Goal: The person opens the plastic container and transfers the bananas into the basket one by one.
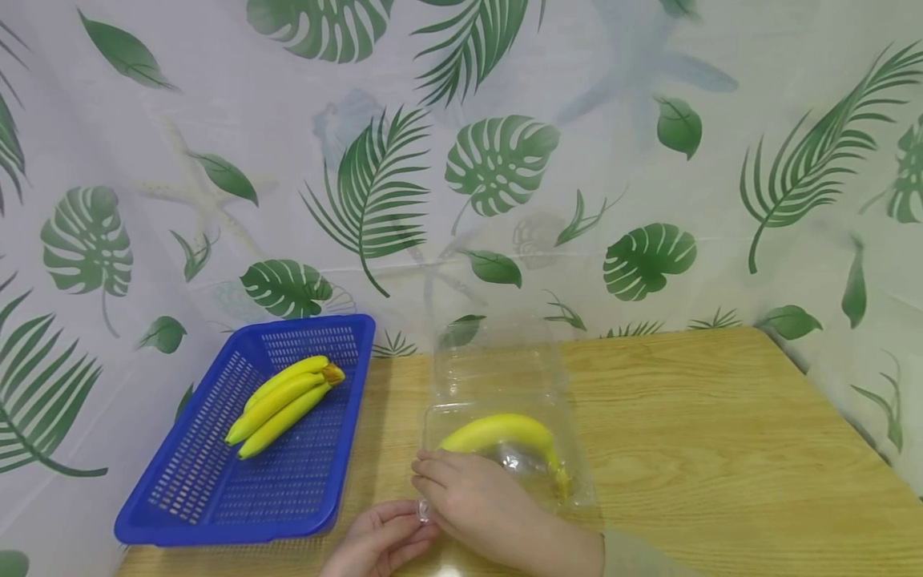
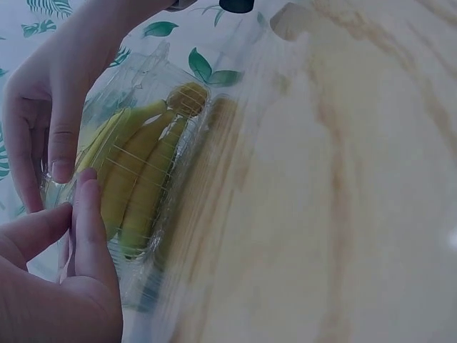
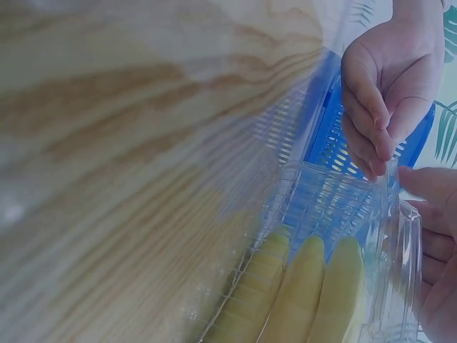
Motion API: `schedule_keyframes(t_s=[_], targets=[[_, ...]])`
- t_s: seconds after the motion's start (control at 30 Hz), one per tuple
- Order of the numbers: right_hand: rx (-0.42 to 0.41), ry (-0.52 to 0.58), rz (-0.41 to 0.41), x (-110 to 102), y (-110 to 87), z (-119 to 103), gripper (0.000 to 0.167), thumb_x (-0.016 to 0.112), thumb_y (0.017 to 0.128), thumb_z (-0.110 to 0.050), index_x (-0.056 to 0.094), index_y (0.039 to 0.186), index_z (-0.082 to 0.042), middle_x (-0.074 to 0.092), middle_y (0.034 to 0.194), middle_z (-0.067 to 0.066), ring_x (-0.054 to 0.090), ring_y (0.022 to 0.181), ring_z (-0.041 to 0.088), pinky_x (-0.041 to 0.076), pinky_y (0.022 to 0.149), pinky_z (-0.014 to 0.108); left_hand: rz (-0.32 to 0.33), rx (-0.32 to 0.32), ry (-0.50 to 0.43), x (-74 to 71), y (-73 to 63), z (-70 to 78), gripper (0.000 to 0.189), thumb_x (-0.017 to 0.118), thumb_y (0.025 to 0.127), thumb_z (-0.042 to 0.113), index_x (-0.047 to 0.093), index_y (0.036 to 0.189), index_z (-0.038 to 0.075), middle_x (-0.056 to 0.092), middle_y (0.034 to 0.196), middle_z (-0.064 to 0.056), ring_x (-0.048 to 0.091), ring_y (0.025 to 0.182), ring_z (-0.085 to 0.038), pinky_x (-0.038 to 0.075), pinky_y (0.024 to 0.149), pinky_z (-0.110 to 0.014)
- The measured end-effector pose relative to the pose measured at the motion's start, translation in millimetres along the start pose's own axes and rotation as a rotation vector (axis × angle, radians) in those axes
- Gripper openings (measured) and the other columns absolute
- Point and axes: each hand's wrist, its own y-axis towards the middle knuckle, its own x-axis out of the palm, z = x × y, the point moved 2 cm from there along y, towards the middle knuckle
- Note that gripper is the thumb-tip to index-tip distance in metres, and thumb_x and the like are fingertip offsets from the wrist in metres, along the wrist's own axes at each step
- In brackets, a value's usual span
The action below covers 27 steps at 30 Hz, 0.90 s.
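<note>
A clear plastic clamshell container [image 1: 577, 449] stands on the table with its lid [image 1: 497, 365] folded open toward the back. A bunch of yellow bananas [image 1: 505, 431] lies inside; several show through the wall in the left wrist view. My left hand [image 1: 382, 538] pinches the container's near left corner between thumb and fingers. Beside it, my right hand [image 1: 486, 501] grips the rim, its thumb [image 2: 63, 146] on one side and fingers on the other. The two hands' fingertips nearly meet at that corner. From the head view, my right hand hides part of the container.
A blue plastic basket [image 1: 339, 481] stands on the left of the wooden table [image 1: 692, 433], holding another bunch of bananas [image 1: 284, 405]. Behind the table hangs a leaf-patterned curtain [image 1: 497, 232], close to the raised lid.
</note>
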Motion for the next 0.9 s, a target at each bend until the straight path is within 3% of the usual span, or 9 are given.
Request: schedule_keyframes(t_s=[0.17,0.43,0.63,0.9], targets=[[0.002,0.006,-0.028,1.1,0.2,-0.4,0.042,0.078,0.095,-0.041,0.076,0.125,-0.013,0.074,0.137,0.001,0.067,0.132,0.015,0.052,0.116,0.027,0.024,-0.016,0.003,0.1,-0.5,0.9,0.02,0.058,0.106,0.004,0.071,0.12,0.003,0.081,0.109,-0.001,0.077,0.103,-0.01,0.063,0.098,-0.025],[0.005,0.016,0.002,2.5,1.9,-1.3,0.037,0.079,0.094,-0.037,0.078,0.12,-0.012,0.076,0.131,0.002,0.069,0.129,0.016,0.055,0.113,0.028,0.01,-0.032,0.008,-0.2,-0.7,1.6,0.022,0.06,0.105,0.006,0.071,0.123,0.002,0.081,0.112,-0.001,0.077,0.106,-0.01,0.062,0.1,-0.025],[0.015,0.019,-0.032,1.0,2.5,-2.1,0.038,0.079,0.094,-0.039,0.078,0.121,-0.012,0.076,0.132,0.001,0.068,0.131,0.016,0.055,0.113,0.028,0.007,-0.017,0.022,1.1,-1.5,1.5,0.022,0.061,0.104,0.005,0.069,0.124,0.001,0.081,0.111,0.0,0.077,0.106,-0.009,0.062,0.1,-0.024],[0.017,0.006,-0.036,1.5,2.6,-2.2,0.041,0.08,0.092,-0.04,0.078,0.122,-0.012,0.075,0.132,0.002,0.068,0.131,0.016,0.055,0.114,0.028,0.057,-0.023,0.047,0.8,-0.4,2.5,0.024,0.06,0.104,0.005,0.067,0.125,-0.003,0.081,0.109,-0.001,0.077,0.103,-0.01,0.063,0.098,-0.025]])
